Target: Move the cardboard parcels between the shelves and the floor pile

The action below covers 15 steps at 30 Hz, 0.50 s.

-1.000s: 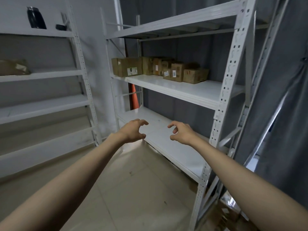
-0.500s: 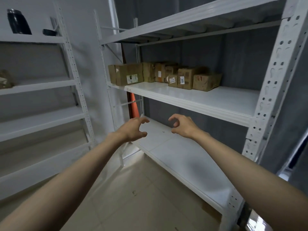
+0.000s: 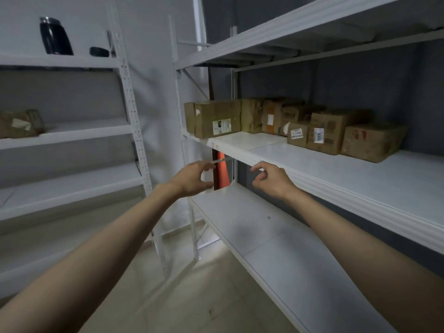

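Plainly, little of the work shows as done: a row of parcels [image 3: 295,123] sits on the middle shelf [image 3: 336,174] of the right-hand rack, one more parcel [image 3: 20,123] lies on the left rack [image 3: 72,133], and no floor pile is in view. Judging from this, the carrying is either early or between loads, with the whole row left to shift.

Both hands are raised in front of the shelf edge, each grip released and holding nothing. The left hand [image 3: 192,180] has its fingers loosely curled with thumb apart; the right hand [image 3: 271,179] is much the same, forefinger bent toward the thumb without closing on anything.

The parcels lie above and beyond the hands, toward the back of the shelf. The nearest, the large labelled box [image 3: 216,118] at the row's left end, sits just above the left hand but apart from it. The rest stand further right, well clear of either hand.
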Each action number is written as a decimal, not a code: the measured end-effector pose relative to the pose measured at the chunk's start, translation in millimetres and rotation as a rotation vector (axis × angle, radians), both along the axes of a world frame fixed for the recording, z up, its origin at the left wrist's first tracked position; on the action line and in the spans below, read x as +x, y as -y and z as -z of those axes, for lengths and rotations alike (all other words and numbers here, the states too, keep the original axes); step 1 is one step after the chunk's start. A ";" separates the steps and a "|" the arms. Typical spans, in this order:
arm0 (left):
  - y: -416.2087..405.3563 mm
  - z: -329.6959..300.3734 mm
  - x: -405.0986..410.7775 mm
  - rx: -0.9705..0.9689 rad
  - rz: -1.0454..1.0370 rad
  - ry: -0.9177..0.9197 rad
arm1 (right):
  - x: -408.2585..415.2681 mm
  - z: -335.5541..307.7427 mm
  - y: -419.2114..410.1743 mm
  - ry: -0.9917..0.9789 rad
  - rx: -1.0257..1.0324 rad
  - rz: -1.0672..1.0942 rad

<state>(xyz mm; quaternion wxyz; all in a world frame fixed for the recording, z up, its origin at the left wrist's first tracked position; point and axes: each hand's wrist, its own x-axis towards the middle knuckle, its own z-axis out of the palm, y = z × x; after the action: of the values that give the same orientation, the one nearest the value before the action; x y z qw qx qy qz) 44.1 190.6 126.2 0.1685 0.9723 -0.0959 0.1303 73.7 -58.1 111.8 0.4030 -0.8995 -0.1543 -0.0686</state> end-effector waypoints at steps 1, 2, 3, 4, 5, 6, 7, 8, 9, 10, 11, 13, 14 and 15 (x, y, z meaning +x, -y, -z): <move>-9.4 0.4 10.3 -0.004 -0.021 -0.001 | 11.2 -1.1 -9.1 0.000 -0.001 -0.010; -18.4 0.9 20.4 -0.012 -0.038 -0.003 | 21.9 -2.4 -18.1 0.001 -0.007 -0.019; -26.9 1.2 30.9 -0.020 -0.053 -0.005 | 32.9 -3.4 -26.6 0.003 -0.016 -0.023; -35.2 1.0 42.2 -0.025 -0.065 -0.006 | 44.7 -4.0 -34.6 0.005 -0.023 -0.023; -43.1 0.3 54.4 -0.031 -0.073 -0.005 | 57.3 -4.4 -42.3 0.005 -0.024 -0.023; -51.1 -0.2 67.3 -0.043 -0.077 -0.001 | 70.2 -4.6 -49.5 0.004 -0.024 -0.022; -58.5 -0.7 80.7 -0.058 -0.079 0.003 | 83.7 -4.6 -56.8 0.005 -0.026 -0.021; -65.4 -0.9 94.9 -0.076 -0.078 0.006 | 97.3 -3.9 -63.6 0.008 -0.029 -0.017; -72.0 -1.1 110.5 -0.091 -0.075 0.009 | 112.1 -2.6 -70.3 0.012 -0.030 -0.010; -78.8 -0.8 127.4 -0.103 -0.071 0.014 | 127.6 -1.1 -77.1 0.017 -0.029 0.000; -85.4 -0.4 145.1 -0.112 -0.068 0.022 | 143.2 0.4 -83.8 0.022 -0.026 0.012; -99.7 1.3 183.3 -0.126 -0.064 0.041 | 175.6 1.9 -99.4 0.029 -0.006 0.038; -107.6 2.3 202.7 -0.136 -0.061 0.044 | 191.9 2.1 -107.6 0.032 0.010 0.053; -115.2 2.7 222.0 -0.146 -0.059 0.047 | 208.0 1.8 -116.3 0.034 0.031 0.068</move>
<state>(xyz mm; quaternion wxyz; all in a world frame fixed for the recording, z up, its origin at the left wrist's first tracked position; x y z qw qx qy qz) 266.1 305.8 123.4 0.2329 0.9565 -0.0612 0.1646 281.7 58.2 110.0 0.4116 -0.8966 -0.1292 -0.0998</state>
